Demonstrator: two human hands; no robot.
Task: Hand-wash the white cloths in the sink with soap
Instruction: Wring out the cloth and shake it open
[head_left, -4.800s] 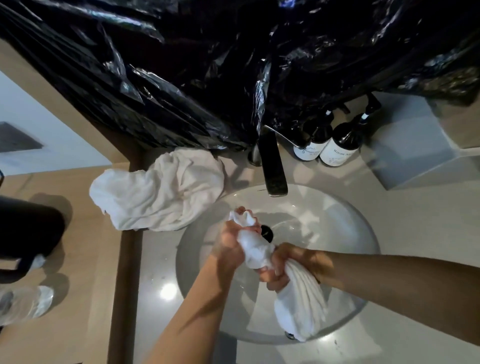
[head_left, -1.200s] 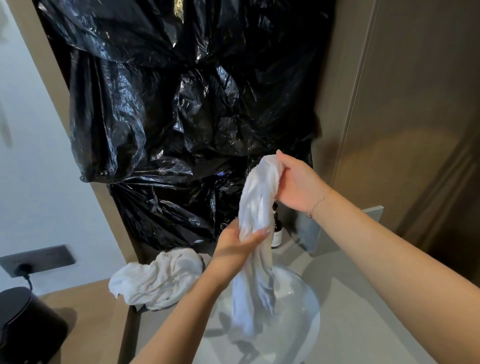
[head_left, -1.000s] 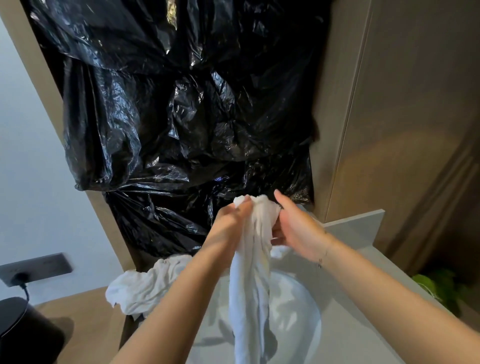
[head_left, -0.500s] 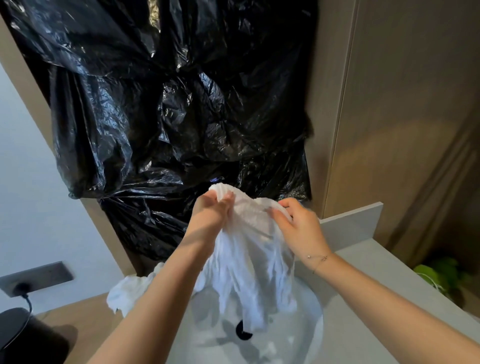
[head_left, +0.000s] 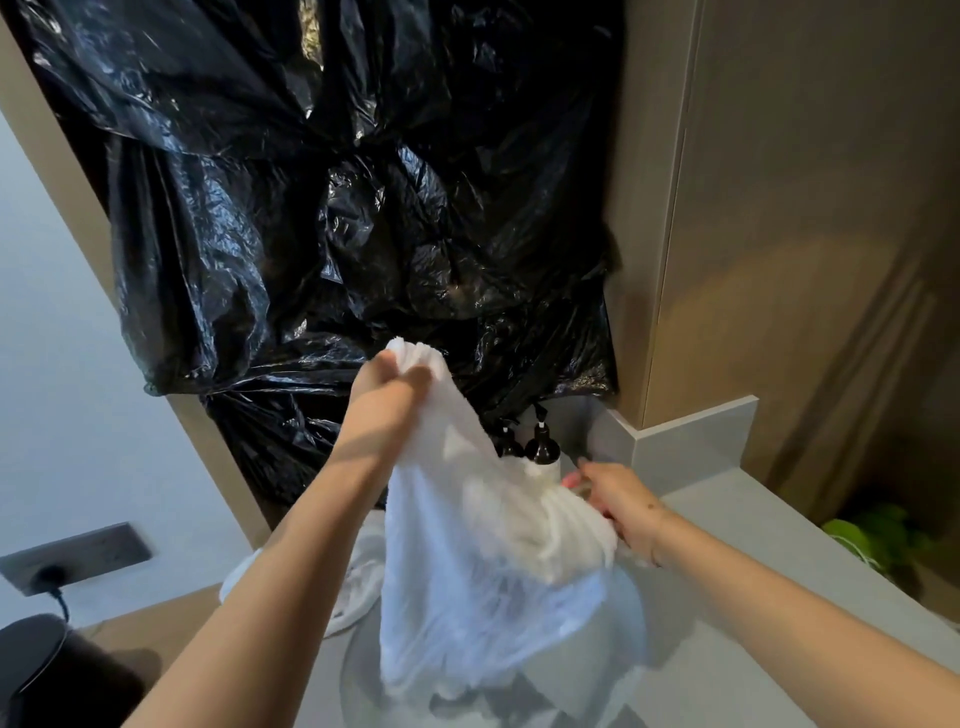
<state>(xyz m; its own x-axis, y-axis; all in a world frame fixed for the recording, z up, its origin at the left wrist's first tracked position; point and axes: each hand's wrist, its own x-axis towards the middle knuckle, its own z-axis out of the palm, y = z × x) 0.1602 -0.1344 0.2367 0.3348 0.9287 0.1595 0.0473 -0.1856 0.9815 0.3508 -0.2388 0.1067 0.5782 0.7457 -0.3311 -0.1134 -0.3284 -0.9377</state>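
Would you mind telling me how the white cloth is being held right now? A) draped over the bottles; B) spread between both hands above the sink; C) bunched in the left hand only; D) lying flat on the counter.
B: the left hand grips the cloth at its top and the right hand grips its side, over the sink.

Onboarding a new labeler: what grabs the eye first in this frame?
The white cloth, spread open above the sink: the left hand grips its top corner high at centre, and the right hand holds its other edge lower to the right. Behind it, crumpled black plastic sheeting covers the wall, with two dark pump bottles peeking out beside the cloth.
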